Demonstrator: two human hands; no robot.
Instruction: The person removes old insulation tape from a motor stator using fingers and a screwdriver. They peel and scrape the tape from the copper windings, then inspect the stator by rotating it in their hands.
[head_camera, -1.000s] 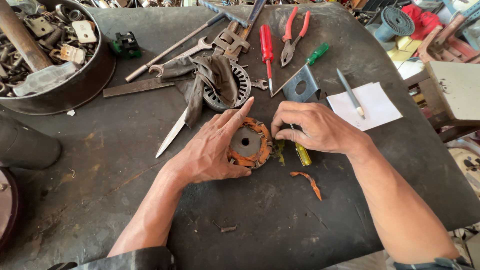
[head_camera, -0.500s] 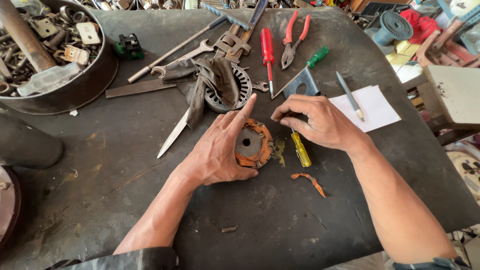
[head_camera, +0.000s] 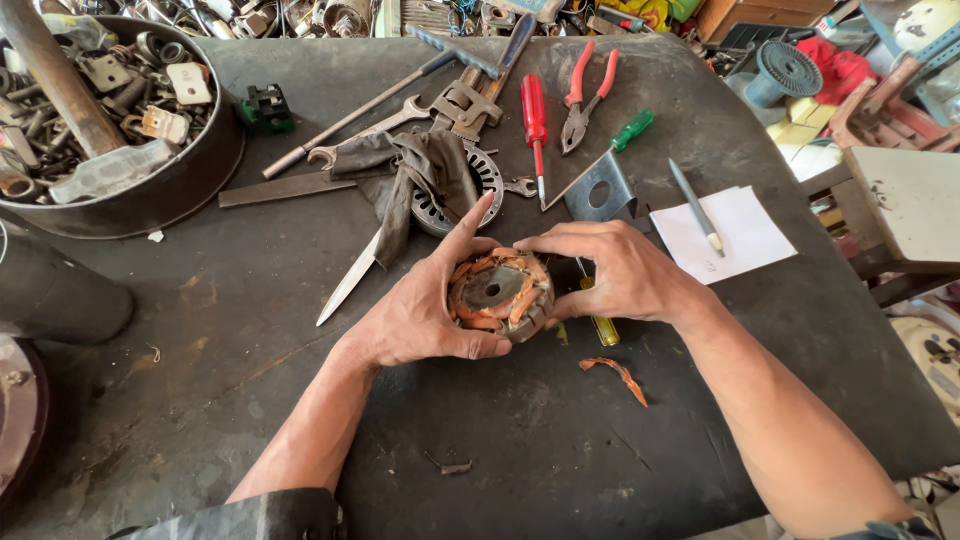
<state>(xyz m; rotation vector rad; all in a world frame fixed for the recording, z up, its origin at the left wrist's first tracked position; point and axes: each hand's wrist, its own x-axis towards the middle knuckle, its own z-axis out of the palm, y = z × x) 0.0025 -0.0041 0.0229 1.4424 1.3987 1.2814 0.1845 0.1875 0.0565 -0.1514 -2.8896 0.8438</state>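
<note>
A round metal motor stator (head_camera: 498, 296) with orange-brown copper windings rests on the dark workbench (head_camera: 560, 440). My left hand (head_camera: 425, 310) cups its left side, thumb under its front edge and forefinger pointing up past it. My right hand (head_camera: 615, 272) grips its right side, fingertips on the top of the windings. A yellow-handled screwdriver (head_camera: 603, 328) lies partly under my right hand. A torn orange strip (head_camera: 617, 374) lies just in front of it.
Behind the hands lie a dark rag (head_camera: 420, 175) over a metal ring, a long blade (head_camera: 347, 280), a red screwdriver (head_camera: 534, 115), red pliers (head_camera: 582, 95), a green screwdriver (head_camera: 620, 140), wrenches and a white paper (head_camera: 735, 235) with a pen. A round tray of scrap parts (head_camera: 150, 190) sits far left.
Both hands have closed in more tightly on the stator. My right hand's fingers moved from beside it onto its top edge, and the stator is tilted up slightly.
</note>
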